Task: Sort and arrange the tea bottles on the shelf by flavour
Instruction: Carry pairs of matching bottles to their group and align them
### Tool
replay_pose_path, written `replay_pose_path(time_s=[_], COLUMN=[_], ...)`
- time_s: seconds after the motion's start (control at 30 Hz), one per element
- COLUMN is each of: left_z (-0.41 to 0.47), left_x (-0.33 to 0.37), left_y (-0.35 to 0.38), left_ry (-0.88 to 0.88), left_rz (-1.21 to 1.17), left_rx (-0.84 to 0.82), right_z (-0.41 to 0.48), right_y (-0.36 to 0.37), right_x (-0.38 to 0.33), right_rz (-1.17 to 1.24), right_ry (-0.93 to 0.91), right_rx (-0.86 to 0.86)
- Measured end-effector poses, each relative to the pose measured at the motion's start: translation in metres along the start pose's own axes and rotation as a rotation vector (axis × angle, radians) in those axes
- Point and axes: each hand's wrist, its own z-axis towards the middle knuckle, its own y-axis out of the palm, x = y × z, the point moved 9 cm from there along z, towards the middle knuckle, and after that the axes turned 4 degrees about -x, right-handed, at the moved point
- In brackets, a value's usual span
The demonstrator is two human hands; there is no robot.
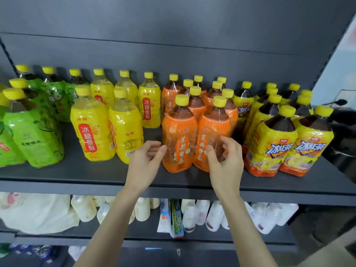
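Grey shelf (77, 171) holds nine orange bottles (179, 130) behind two hands (143, 166) (226, 166), five pear bottles (90, 128).

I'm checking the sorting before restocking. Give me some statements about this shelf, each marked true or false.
1. Every bottle cap on the upper shelf is yellow. True.
2. The bottles at its left end wear orange labels. False: green-label bottles stand there.
3. The left hand and right hand are at the front orange-label bottles. True.
4. Orange bottles also stand one level down. False: the lower shelf holds white bottles.
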Motion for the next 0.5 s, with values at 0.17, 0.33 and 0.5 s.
replay_pose_path(time_s=[0.17,0.33,0.5], left_z=[-0.001,-0.002,0.004], left_x=[0.012,0.0,-0.041], left_y=[-0.058,-0.13,-0.189], left_ry=[0.073,0.124,0.121], left_rz=[-0.135,-0.153,-0.147], left_rx=[0.081,0.115,0.108], right_z=[-0.014,-0.037,-0.064], right_y=[0.012,0.068,0.146], right_x=[-0.046,-0.093,-0.113], right_rz=[0.042,0.098,0.135], right_ry=[-0.122,-0.167,-0.103], right_rx=[0.045,0.028,-0.029])
